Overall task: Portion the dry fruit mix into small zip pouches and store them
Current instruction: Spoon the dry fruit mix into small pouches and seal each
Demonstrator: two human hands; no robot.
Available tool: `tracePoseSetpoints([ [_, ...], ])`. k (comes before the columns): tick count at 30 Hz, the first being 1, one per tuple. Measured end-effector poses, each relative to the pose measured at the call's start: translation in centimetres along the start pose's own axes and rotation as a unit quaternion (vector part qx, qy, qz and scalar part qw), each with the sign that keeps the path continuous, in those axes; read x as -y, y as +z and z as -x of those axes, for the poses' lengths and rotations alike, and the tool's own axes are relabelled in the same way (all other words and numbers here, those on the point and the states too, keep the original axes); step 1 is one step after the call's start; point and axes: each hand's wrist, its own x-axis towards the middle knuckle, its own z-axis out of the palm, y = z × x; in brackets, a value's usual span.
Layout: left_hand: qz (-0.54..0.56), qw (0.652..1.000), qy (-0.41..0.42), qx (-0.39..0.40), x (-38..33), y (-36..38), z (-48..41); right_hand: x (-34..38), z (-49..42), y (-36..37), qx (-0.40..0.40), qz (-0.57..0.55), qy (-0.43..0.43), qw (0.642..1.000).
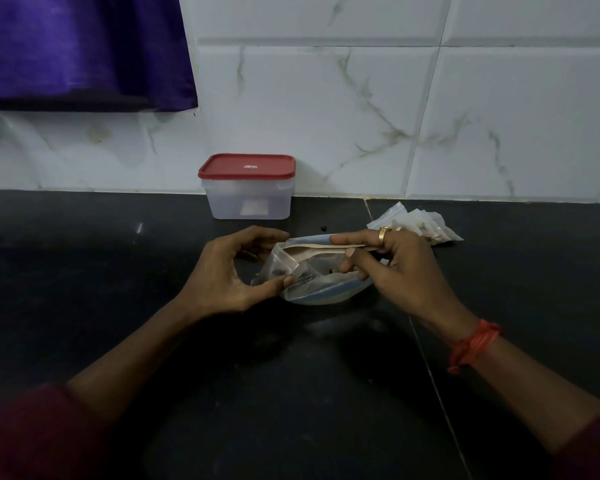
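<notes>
Left hand (229, 268) curled, fingers pinching small pouch (282, 264) open above the counter (118, 271); right hand (394, 268) palm-down, fingers gripping wooden spoon (309, 250), bowl at pouch mouth.

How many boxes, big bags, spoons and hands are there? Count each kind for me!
Red-lidded box: 1
Big zip bag: 1
Wooden spoon: 1
Hands: 2, left hand and right hand
Total: 5
The small pouches overlap in a pile, too hidden to count.
</notes>
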Motion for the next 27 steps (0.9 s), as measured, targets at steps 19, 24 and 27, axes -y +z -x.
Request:
tracePoseSetpoints([
  [19,0.004,0.999,0.003,0.046,0.2,0.0,0.1,-0.6,-0.6,-3.6,-0.164,0.273,0.01,0.948],
  [24,0.011,0.999,0.004,0.047,0.1,0.0,0.0,-1.1,-0.5,-3.4,-0.126,0.369,-0.034,0.92],
  [27,0.02,0.999,0.008,0.036,-0.1,0.0,0.0,-0.9,-0.4,-3.1,-0.116,0.372,-0.065,0.919],
])
